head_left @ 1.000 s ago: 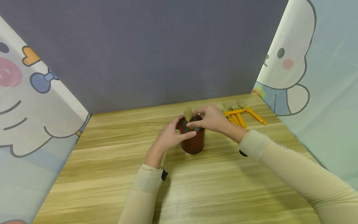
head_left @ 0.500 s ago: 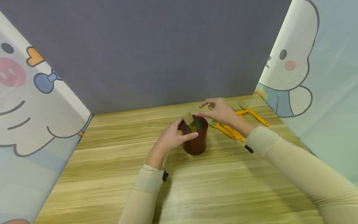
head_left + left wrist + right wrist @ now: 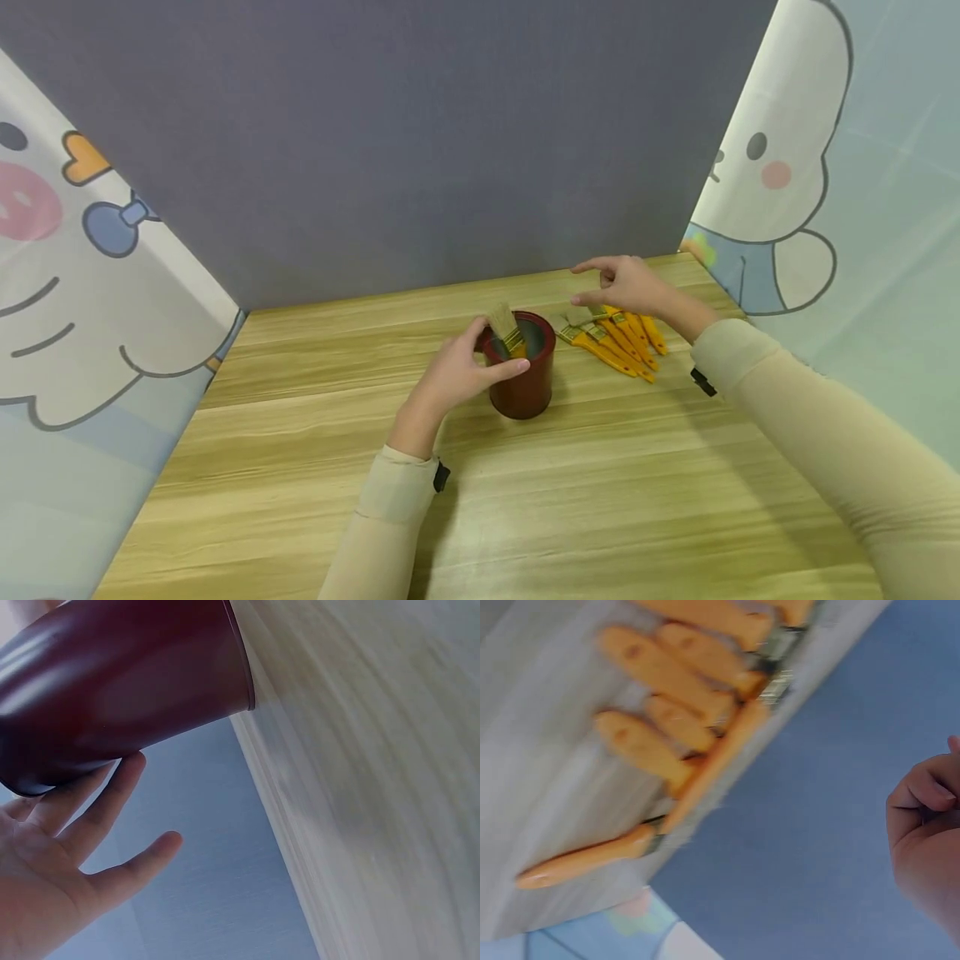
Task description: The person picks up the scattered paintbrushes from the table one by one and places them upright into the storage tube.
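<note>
A dark red metal can (image 3: 522, 390) stands upright on the wooden table. One paintbrush (image 3: 506, 327) leans in it, pale bristles up and out past the left rim. My left hand (image 3: 455, 372) holds the can at its left side, thumb across the near rim. In the left wrist view, fingertips of the left hand (image 3: 67, 862) touch the can (image 3: 142, 682), with one finger spread away from it. Holding nothing, my right hand (image 3: 628, 287) hovers above several yellow-handled paintbrushes (image 3: 618, 346), thumb and forefinger apart. The right wrist view shows those paintbrushes (image 3: 667, 671) blurred.
The wooden table (image 3: 300, 475) runs back to a grey-blue panel (image 3: 450, 167). Cartoon-printed cloth walls (image 3: 885, 275) close in both sides. The loose paintbrushes lie in an overlapping row just right of the can.
My right hand has let go of the paintbrush, now leaning in the can, and moved right over the loose ones. The left hand has stayed at the can.
</note>
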Action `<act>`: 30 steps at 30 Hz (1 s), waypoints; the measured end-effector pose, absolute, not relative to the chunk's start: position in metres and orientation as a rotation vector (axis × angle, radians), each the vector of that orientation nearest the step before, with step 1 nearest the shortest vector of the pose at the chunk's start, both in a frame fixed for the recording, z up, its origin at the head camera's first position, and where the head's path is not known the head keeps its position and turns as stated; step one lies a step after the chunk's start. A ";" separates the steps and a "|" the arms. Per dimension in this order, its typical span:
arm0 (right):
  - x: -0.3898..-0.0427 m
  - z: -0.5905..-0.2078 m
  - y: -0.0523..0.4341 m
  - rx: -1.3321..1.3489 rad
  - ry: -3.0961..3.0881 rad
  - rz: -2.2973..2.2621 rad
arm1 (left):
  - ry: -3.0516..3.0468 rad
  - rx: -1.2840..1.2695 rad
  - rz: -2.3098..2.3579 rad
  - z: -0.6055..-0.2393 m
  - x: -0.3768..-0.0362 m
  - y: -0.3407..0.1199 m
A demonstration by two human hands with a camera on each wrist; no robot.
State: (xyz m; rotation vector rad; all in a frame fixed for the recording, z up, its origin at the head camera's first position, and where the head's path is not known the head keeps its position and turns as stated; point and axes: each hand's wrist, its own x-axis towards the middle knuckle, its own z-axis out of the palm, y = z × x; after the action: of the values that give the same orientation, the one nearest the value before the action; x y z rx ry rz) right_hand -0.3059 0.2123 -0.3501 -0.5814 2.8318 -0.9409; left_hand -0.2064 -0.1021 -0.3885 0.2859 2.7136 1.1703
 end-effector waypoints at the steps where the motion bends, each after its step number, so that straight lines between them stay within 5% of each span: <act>1: -0.308 -0.355 0.215 -0.580 2.837 -0.908 | 2.717 0.288 1.172 -0.388 -0.206 -0.102; 30: -0.353 -0.426 0.247 -0.563 2.739 -0.640 | 2.686 0.318 1.328 -0.391 -0.204 -0.100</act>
State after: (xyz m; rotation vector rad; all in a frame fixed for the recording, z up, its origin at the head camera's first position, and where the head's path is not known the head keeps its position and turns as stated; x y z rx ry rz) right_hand -0.3531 0.2471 -0.4265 -0.5628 2.7387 -0.6401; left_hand -0.2042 -0.1005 -0.3913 0.3185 2.6863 1.3280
